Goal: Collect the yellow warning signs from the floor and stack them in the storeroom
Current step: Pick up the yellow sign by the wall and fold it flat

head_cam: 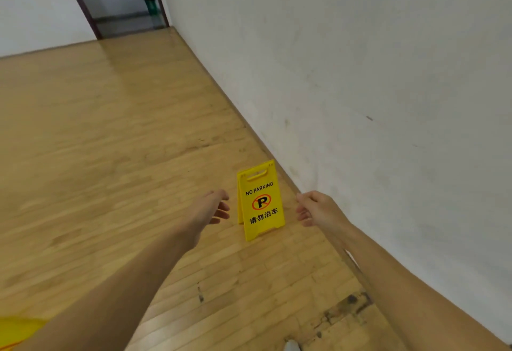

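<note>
From the head camera I see a yellow "NO PARKING" sign point(260, 201) standing upright on the wooden floor point(110, 156) beside the white wall point(360, 73), printed face toward me. My left hand point(212, 208) and right hand point(311, 208) flank it, fingers loosely spread, holding nothing.

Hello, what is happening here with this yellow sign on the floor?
A person is reaching with both bare hands toward a yellow NO PARKING sign that stands upright on the wooden floor, close to the white wall. The left hand and the right hand are open, one on each side of the sign, and neither touches it yet. Another yellow piece shows at the bottom left edge.
</note>
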A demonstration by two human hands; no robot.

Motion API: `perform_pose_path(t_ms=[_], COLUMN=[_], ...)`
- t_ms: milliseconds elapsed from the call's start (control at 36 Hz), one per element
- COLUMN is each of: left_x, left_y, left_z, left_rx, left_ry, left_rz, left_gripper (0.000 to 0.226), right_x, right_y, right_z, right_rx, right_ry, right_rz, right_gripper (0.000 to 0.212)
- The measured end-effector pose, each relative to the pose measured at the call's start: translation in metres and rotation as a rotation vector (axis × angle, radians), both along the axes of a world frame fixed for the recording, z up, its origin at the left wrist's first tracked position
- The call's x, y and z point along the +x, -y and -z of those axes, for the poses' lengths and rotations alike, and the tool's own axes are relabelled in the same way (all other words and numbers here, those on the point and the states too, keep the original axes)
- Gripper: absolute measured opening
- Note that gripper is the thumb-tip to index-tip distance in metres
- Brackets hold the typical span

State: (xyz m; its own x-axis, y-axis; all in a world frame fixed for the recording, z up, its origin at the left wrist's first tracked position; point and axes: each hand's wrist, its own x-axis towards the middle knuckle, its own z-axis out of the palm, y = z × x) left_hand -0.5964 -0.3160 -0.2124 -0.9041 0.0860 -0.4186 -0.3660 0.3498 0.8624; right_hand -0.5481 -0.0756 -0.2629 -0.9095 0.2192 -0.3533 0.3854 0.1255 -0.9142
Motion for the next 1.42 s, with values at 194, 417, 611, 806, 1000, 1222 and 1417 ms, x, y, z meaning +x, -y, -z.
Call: perform_pose_path(t_ms=[194, 417, 611, 806, 1000, 1222, 1417], left_x=[-0.067, -0.129, -0.217, -0.299, -0.350, -0.388, -0.430], left_y=[-0.036, -0.073, -0.048, -0.021, -0.005, -0.010, -0.041], left_z=[0.031, 0.074, 0.104, 0.142, 0.169, 0.205, 0.230], left_rx=[0.014, 0.299, 0.215, 0.219, 0.278, 0.206, 0.043], left_ry=[0.047, 0.257, 0.222, 0.308, 0.391, 0.506, 0.554], left_rz=[-0.096, -0.347, -0.338, -0.332, -0.298, -0.303, -0.277], left_gripper=[0.016, 0.013, 0.013, 0.013, 0.017, 0.018, 0.016], right_x=[-0.079, -0.161, -0.237, -0.313, -0.376, -0.438, -0.491], right_y=[-0.033, -0.027, -0.013, 0.010, 0.017, -0.005, -0.044], right_z=[0.026, 0.050, 0.066, 0.087, 0.106, 0.145, 0.194], right_rx=[-0.002, 0.024, -0.002, 0.049, 0.108, 0.123, 0.147], right_ry=[0.056, 0.126, 0.085, 0.236, 0.321, 0.404, 0.498], right_rz=[-0.040, -0.119, -0.080, -0.130, -0.181, -0.179, -0.195], right_gripper=[0.016, 0.018, 0.019, 0.027, 0.023, 0.020, 0.018])
